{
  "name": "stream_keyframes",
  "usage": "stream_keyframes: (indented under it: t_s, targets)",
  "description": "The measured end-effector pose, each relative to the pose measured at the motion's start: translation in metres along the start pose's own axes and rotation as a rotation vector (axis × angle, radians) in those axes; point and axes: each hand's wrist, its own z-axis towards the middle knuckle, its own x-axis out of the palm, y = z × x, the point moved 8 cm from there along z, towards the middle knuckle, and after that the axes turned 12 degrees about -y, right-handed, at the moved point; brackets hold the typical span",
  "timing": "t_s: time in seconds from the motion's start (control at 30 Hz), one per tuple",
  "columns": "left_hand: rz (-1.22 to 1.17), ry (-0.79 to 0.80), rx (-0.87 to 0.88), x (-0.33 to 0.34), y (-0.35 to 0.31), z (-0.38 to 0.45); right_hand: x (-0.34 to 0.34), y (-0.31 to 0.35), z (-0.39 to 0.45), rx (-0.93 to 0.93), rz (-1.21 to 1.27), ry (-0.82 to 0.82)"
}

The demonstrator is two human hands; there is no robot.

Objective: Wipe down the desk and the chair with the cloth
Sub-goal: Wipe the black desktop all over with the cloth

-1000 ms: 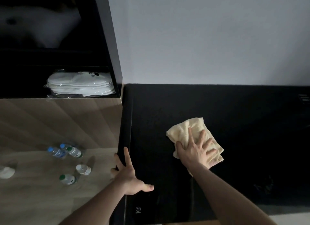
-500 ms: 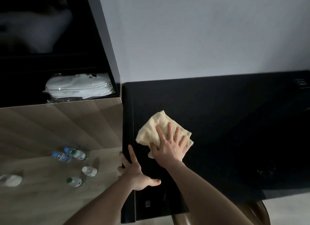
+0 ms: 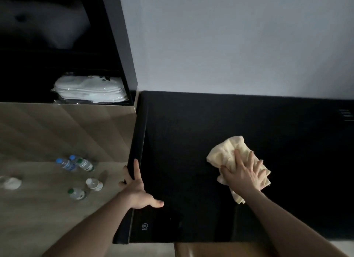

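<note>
The desk [image 3: 191, 141] has a black glossy top and runs from the cabinet at the left to the right edge of the view. A crumpled pale yellow cloth [image 3: 226, 155] lies on it right of centre. My right hand [image 3: 243, 174] presses flat on the cloth with fingers spread. My left hand [image 3: 138, 189] rests on the desk's left edge, fingers over the side and thumb on the top. A brown chair [image 3: 220, 250] shows just under the desk's front edge.
Several small water bottles [image 3: 80, 164] stand on the low wooden surface left of the desk. A white packet [image 3: 90, 90] lies on the dark shelf behind it. A grey wall rises behind the desk. A dark socket panel [image 3: 345, 114] sits at the far right.
My right hand has slid the cloth from the desk's left part to the right. My left hand stays on the left edge.
</note>
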Motion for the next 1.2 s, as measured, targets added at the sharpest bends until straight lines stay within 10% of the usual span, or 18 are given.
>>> stream_keyframes:
  t_s: [0.23, 0.43, 1.07, 1.2]
  targets:
    - [0.027, -0.001, -0.020, 0.001, -0.001, -0.001, 0.021, 0.060, -0.029, 0.081, 0.031, 0.105]
    - [0.037, 0.000, -0.007, 0.002, 0.000, 0.001, 0.030, 0.115, -0.060, -0.269, 0.064, 0.070]
    - [0.133, -0.096, -0.056, 0.011, 0.002, -0.002, 0.009, 0.009, -0.043, -0.251, 0.044, -0.034]
    - [0.367, -0.332, 0.184, 0.024, -0.064, -0.029, 0.003, -0.036, -0.021, -0.249, 0.055, -0.039]
